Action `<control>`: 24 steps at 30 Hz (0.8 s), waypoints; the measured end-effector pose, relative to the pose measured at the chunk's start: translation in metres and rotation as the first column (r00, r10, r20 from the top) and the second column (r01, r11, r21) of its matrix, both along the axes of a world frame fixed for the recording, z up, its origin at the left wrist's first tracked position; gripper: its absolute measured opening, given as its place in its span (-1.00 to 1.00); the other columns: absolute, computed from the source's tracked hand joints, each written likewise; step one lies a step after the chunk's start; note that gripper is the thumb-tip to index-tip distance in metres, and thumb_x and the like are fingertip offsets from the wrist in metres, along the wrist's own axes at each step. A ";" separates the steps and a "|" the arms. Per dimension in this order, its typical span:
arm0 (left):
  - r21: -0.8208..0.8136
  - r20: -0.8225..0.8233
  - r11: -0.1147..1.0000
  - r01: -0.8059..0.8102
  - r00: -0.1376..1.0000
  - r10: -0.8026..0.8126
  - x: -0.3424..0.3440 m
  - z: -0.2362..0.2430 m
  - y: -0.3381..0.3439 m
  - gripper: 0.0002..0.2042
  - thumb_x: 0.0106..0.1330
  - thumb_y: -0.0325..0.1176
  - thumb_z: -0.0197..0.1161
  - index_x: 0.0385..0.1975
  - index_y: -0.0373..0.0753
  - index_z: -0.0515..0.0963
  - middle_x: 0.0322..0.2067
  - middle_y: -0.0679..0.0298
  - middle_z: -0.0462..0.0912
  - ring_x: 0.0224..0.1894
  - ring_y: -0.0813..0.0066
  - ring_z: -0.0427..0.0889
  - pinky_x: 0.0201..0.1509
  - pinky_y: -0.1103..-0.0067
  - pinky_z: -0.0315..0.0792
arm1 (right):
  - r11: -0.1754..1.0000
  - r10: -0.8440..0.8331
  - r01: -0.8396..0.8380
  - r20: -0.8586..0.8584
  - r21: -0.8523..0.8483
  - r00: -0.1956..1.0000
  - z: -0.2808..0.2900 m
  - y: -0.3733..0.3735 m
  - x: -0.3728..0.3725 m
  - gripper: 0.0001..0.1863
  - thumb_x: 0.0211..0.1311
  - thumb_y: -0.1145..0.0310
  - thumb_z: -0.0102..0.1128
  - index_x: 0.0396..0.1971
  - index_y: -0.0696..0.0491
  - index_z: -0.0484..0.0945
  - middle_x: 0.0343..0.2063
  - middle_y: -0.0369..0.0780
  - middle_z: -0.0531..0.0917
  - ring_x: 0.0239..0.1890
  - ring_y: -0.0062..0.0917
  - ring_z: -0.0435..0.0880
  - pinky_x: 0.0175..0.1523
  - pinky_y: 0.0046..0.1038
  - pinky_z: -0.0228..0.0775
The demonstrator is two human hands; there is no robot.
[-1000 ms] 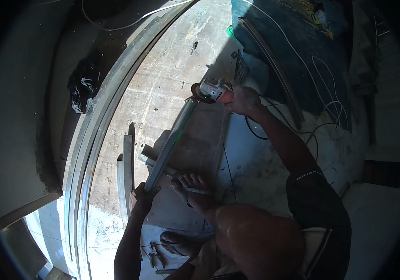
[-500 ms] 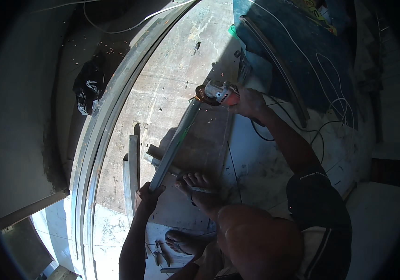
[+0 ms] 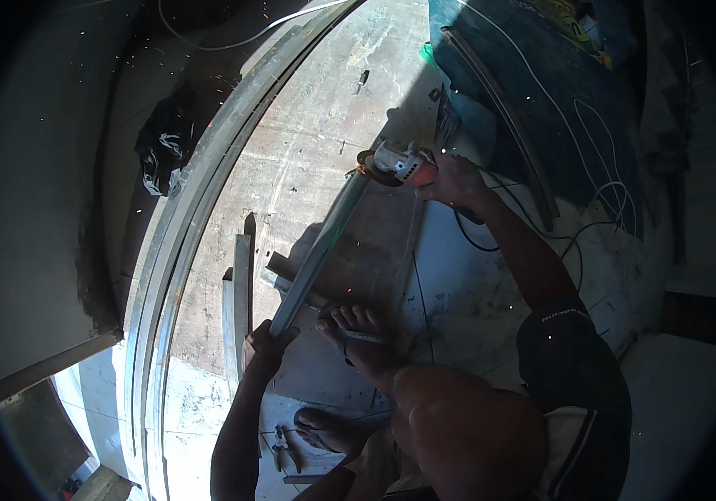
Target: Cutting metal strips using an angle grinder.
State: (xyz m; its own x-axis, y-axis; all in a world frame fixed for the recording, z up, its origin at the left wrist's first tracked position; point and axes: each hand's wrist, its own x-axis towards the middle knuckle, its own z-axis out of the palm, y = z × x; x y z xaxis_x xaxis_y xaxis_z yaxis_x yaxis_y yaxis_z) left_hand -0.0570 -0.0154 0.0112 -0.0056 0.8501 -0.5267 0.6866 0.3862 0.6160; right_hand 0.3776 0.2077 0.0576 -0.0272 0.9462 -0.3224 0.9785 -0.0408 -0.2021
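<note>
My right hand (image 3: 456, 182) is wrapped round the red and silver body of an angle grinder (image 3: 408, 164). The grinder's disc meets the far end of a grey metal bar (image 3: 318, 250), and sparks fly from that spot. Closed around the bar's near end is my left hand (image 3: 268, 344). A short metal piece (image 3: 278, 282) lies crosswise under the bar, close to my foot. Green marking shows along the bar's side. The exact contact of disc and metal is partly hidden by the disc guard.
Long metal bars (image 3: 176, 204) run along the left of the board (image 3: 291, 175). Two short bars (image 3: 242, 305) lie beside my left hand. Pliers (image 3: 285, 451) rest near my feet. A black cable (image 3: 571, 235) trails right. A black plastic bag (image 3: 163, 150) sits far left.
Both hands keep their grip, and the disc stays at the bar's far end. More sparks are scattered to the upper left. The whole view has shifted slightly.
</note>
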 end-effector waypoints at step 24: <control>-0.054 0.014 0.998 -0.019 1.000 0.020 0.003 0.011 0.005 -0.52 0.20 0.04 0.46 -0.45 -0.35 0.56 -0.68 0.08 0.58 -0.60 0.28 0.65 -0.46 0.36 0.47 | 0.998 -0.019 0.021 -0.040 0.054 0.999 -0.005 -0.005 0.017 -0.17 -0.22 0.02 0.53 0.08 0.13 0.44 -0.11 0.04 0.69 -0.02 -0.04 0.70 0.09 -0.12 0.55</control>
State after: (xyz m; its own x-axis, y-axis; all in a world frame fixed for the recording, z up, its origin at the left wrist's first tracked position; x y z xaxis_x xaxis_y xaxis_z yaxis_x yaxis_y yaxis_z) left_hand -0.0536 -0.0107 0.0221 -0.0139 0.8200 -0.5721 0.6694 0.4327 0.6039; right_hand 0.3943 0.2028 0.0529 -0.0200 0.9629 -0.2691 0.9689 -0.0477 -0.2427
